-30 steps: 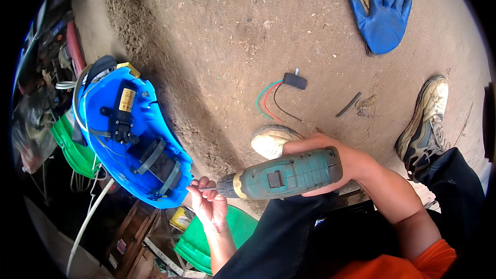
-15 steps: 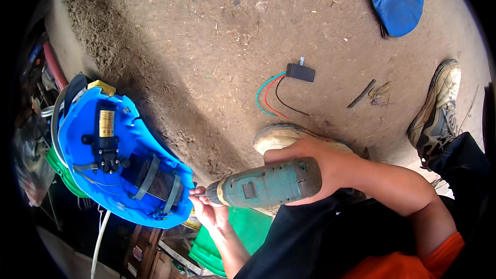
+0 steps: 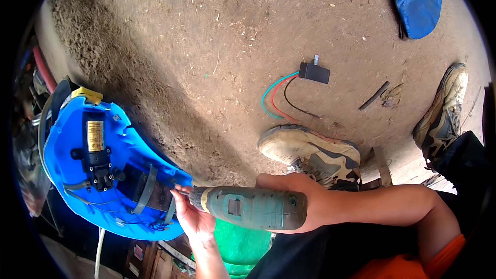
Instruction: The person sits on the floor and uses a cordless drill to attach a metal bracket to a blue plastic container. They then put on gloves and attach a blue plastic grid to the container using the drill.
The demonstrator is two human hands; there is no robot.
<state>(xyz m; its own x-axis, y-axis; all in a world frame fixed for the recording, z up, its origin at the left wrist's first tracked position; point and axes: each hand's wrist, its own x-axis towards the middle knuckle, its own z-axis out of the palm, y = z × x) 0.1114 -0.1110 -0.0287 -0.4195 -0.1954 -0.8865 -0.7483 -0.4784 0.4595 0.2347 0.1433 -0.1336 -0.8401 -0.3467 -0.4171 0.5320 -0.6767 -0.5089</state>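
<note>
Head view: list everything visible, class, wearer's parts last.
Drill: one, teal, lower centre
Shell: one, blue, left
Motor: one, black, in shell
Block: one, yellow, shell's top
Box: one, black, ground
Wires: three, teal, red, black, beside box
Glove: one, blue, top right
Stick: one, dark, right
Plastic: one, green, bottom
Tube: one, white, lower left
Clutter: uncounted, mixed, left
Shoes: two, beige, ground
Trousers: one, dark, bottom
Sleeve: one, orange, bottom
Left grip: one, bare, drill's front
Right grip: one, bare, drill's rear

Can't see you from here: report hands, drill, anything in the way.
Right hand gripping drill, aimed toward blue shell. Left hand at drill's front, possibly in the way. Wired box apart, on ground.
</note>
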